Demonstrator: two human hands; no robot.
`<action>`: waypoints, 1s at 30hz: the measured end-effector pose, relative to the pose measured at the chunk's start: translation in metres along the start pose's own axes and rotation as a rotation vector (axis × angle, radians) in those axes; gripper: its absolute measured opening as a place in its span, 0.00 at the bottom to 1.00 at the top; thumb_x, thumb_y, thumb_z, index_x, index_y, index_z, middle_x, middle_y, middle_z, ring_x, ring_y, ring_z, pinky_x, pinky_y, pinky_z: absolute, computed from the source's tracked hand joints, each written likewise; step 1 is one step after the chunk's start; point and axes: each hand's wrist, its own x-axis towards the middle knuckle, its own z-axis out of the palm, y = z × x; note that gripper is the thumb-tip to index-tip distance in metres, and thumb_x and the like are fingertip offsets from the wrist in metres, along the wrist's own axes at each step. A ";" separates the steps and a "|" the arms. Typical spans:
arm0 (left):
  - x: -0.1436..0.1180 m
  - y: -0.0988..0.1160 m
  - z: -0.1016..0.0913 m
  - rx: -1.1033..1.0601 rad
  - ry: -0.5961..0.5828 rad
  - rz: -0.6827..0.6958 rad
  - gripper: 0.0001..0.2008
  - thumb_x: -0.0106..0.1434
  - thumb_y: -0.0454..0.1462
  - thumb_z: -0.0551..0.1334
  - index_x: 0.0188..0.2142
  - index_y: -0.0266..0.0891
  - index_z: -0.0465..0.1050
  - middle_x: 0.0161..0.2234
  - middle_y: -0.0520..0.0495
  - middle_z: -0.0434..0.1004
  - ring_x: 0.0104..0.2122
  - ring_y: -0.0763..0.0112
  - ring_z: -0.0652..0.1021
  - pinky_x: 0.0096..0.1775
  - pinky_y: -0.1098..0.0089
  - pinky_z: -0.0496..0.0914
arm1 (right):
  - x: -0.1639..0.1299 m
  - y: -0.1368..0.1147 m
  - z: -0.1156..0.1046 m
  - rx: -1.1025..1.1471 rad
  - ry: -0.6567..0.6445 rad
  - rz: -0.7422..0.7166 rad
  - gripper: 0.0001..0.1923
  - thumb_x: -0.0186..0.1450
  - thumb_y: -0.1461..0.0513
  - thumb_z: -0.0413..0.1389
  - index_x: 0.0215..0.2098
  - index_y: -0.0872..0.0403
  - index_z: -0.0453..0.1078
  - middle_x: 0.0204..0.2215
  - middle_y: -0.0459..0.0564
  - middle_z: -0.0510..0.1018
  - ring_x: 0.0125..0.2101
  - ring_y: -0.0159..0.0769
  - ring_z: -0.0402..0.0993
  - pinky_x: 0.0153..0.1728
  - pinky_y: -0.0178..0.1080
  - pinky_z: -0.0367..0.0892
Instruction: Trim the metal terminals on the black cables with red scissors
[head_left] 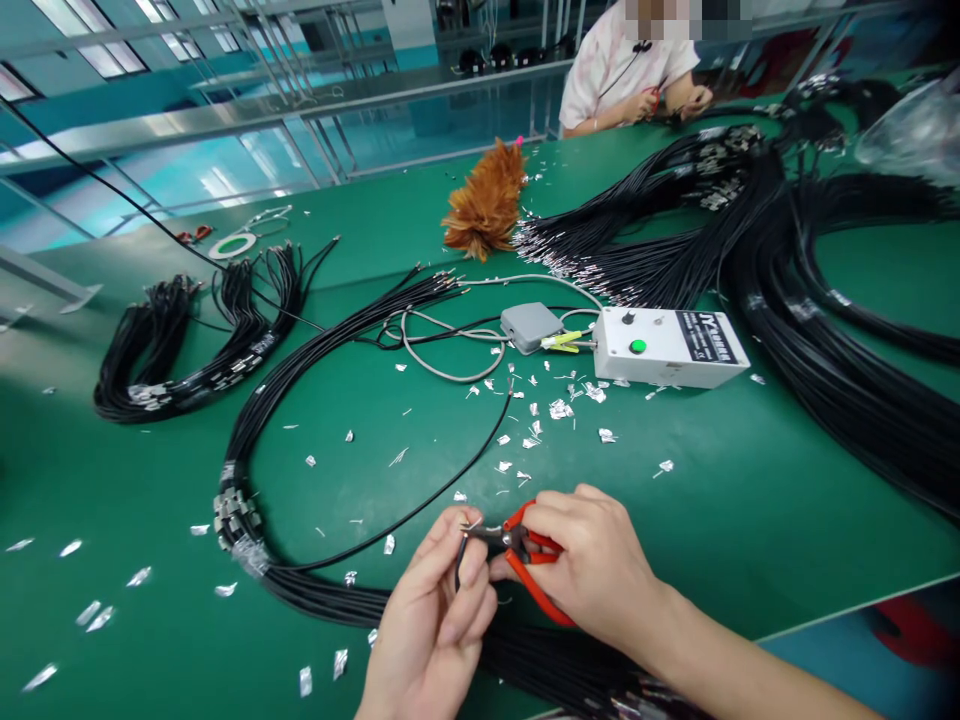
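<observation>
My left hand (435, 620) pinches the end of a thin black cable (420, 505) between thumb and fingers near the table's front edge. My right hand (600, 570) grips red-handled cutters (529, 560), whose dark jaws meet the cable end at my left fingertips. The cable runs away across the green table (750, 490) toward a white control box (667, 347) with a green button. A bundle of black cables (315, 590) lies under and beside my hands.
Silver foil scraps (559, 408) litter the mat. A grey pedal-like unit (531, 326) sits left of the box. More cable bundles lie at left (187, 340) and right (825, 340). A brown feather duster (487, 205) lies far back. Another person (630, 70) works across the table.
</observation>
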 end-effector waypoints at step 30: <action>0.004 -0.001 0.003 0.189 -0.064 0.083 0.13 0.68 0.36 0.52 0.32 0.36 0.73 0.18 0.58 0.63 0.09 0.88 0.51 0.14 0.80 0.49 | 0.001 0.023 -0.019 1.329 -0.250 0.676 0.29 0.63 0.39 0.44 0.22 0.53 0.62 0.18 0.43 0.65 0.19 0.30 0.61 0.24 0.34 0.55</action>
